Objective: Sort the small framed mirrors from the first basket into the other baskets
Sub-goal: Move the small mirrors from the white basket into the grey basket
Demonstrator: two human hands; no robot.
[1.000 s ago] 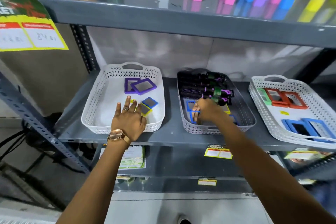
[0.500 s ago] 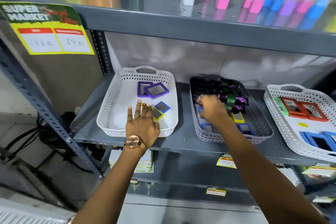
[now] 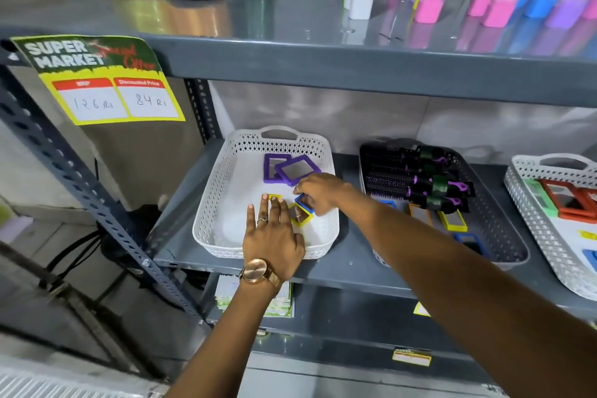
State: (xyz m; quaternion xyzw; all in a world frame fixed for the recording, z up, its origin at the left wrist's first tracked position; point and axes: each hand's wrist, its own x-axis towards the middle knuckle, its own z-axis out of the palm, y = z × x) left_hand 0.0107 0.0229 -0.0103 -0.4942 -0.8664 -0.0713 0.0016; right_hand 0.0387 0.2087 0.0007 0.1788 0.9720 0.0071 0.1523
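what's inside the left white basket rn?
In the left white basket: two purple mirrors at the back, a blue mirror lying partly over a yellow mirror, and a small yellow piece. The left hand covers part of the floor.

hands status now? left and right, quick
Left hand: open, flat in the white basket, holding nothing.
Right hand: fingers closed on the blue-framed mirror.
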